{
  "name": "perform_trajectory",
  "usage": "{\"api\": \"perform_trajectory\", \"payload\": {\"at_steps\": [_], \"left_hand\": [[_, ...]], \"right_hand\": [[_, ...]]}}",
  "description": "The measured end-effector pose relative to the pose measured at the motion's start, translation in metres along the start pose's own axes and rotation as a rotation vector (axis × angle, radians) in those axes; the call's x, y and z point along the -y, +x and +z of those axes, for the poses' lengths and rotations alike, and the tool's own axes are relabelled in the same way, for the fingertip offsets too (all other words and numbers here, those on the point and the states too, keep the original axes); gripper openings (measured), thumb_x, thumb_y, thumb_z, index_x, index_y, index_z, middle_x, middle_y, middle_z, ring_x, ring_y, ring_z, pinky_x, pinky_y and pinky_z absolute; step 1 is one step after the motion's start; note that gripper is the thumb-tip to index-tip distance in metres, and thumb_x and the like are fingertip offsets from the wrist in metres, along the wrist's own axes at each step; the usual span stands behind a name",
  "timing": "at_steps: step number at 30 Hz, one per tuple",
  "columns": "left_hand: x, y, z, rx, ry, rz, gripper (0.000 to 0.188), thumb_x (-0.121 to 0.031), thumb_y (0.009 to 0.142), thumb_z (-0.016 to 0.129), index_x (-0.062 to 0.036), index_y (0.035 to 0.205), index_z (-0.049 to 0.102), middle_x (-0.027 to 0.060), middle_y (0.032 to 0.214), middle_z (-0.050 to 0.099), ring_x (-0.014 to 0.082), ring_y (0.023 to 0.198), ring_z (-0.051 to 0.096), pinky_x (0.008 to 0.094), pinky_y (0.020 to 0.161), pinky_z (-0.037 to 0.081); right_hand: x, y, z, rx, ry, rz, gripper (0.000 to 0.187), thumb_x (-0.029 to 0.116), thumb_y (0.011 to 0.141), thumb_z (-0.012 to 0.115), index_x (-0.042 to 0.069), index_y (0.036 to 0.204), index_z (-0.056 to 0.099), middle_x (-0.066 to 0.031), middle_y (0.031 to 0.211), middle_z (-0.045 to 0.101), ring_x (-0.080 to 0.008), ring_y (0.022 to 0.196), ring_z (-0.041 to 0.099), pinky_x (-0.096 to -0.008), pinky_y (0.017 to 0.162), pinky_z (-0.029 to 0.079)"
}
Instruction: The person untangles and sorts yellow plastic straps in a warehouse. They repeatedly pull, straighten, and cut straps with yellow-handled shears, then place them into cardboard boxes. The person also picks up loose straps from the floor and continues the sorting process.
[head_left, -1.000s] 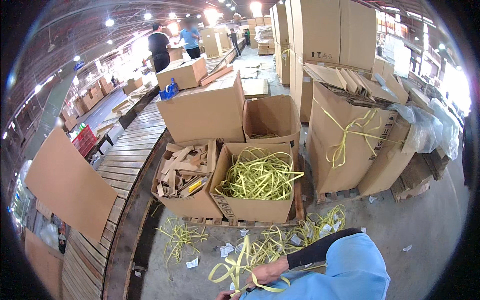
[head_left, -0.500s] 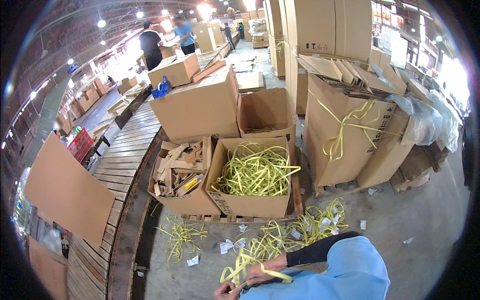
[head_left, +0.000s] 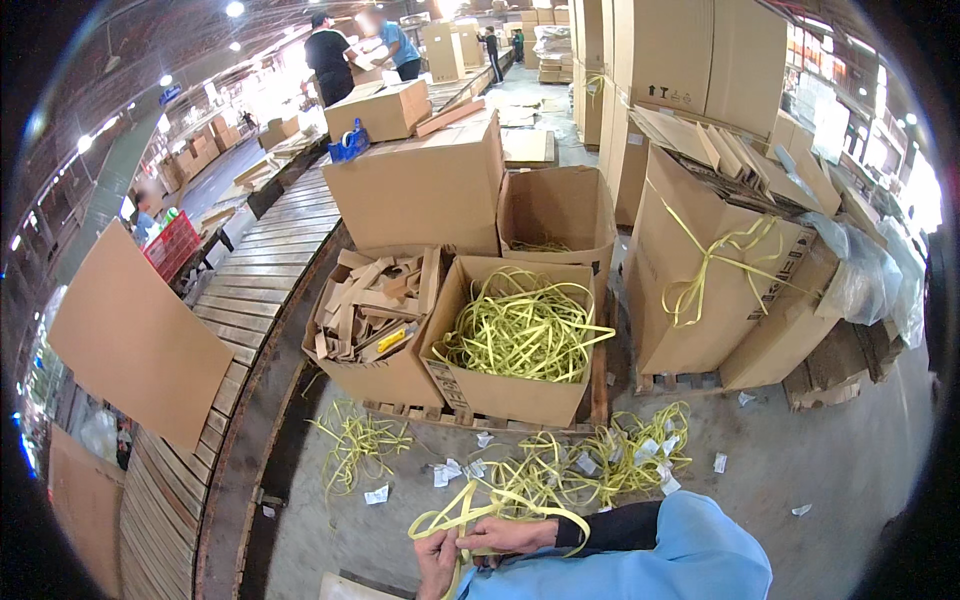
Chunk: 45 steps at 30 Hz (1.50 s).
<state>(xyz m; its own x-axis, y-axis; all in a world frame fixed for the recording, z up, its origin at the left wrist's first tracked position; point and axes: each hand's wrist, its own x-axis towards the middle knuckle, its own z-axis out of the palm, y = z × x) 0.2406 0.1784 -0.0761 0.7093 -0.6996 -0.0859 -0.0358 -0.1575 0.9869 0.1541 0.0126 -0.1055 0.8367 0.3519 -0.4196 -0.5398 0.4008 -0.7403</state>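
Observation:
A loop of yellow packing strap is gathered between my two hands low in the view. My left hand pinches it from below, fingers closed. Closed fingers of my right hand grip the strap just beside the left; one curve of it passes over the right wrist. Beyond the hands, a tangled pile of yellow strapping lies on the concrete floor among white paper scraps, with a smaller tangle to its left. More strapping fills an open cardboard box.
Left of that box stands a carton of cardboard scraps holding a yellow cutter. A slatted conveyor runs along the left, with a leaning cardboard sheet. Tall strapped cartons stand right. Two people work far back by the conveyor.
Both hands have risen a little and the held strap now forms a wider loop. My left hand shows more fully. The view has shifted slightly, and a pale flat edge appears at the bottom.

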Motion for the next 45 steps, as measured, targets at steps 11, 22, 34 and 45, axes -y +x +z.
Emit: {"api": "perform_trajectory", "payload": {"at_steps": [11, 22, 34, 45], "left_hand": [[0.035, 0.003, -0.009, -0.103, -0.015, 0.075, 0.028, -0.015, 0.089, 0.070, -0.0035, 0.071, 0.052, -0.0014, 0.068, 0.056, 0.0047, 0.064, 0.047, 0.0236, 0.055, 0.040], [0.007, -0.001, -0.055, -0.459, 0.134, 0.557, 0.032, -0.002, 0.073, 0.080, -0.0059, 0.075, 0.048, 0.0025, 0.077, 0.060, 0.0177, 0.069, 0.059, 0.0303, 0.061, 0.050], [-0.013, 0.021, -0.088, -0.731, -0.750, 0.153, 0.015, -0.006, 0.095, 0.059, -0.0114, 0.082, 0.053, -0.0017, 0.063, 0.045, 0.0092, 0.058, 0.046, 0.0346, 0.069, 0.055], [-0.127, 0.030, -0.096, -0.269, -0.883, 0.541, 0.024, -0.011, 0.096, 0.050, -0.0159, 0.114, 0.066, -0.0035, 0.066, 0.038, 0.0090, 0.061, 0.037, 0.0302, 0.055, 0.051]], "right_hand": [[-0.007, 0.027, -0.018, -0.177, 0.193, -0.224, 0.027, 0.028, 0.099, 0.056, 0.007, 0.114, 0.064, -0.0028, 0.103, 0.066, -0.0094, 0.088, 0.060, -0.0274, 0.073, 0.050], [0.094, -0.006, -0.087, -0.718, 0.538, -0.985, 0.009, 0.017, 0.094, 0.064, 0.008, 0.096, 0.062, -0.0030, 0.088, 0.065, -0.0150, 0.074, 0.060, -0.0309, 0.068, 0.049], [0.139, -0.057, -0.119, -0.991, 0.323, -1.060, 0.020, 0.021, 0.099, 0.056, 0.004, 0.110, 0.059, -0.0054, 0.095, 0.063, -0.0155, 0.081, 0.062, -0.0312, 0.069, 0.053], [0.049, 0.124, -0.051, -0.210, -0.333, -0.956, 0.055, 0.027, 0.096, 0.058, 0.004, 0.143, 0.043, -0.0135, 0.150, 0.040, -0.0260, 0.137, 0.041, -0.0367, 0.114, 0.032]]}}
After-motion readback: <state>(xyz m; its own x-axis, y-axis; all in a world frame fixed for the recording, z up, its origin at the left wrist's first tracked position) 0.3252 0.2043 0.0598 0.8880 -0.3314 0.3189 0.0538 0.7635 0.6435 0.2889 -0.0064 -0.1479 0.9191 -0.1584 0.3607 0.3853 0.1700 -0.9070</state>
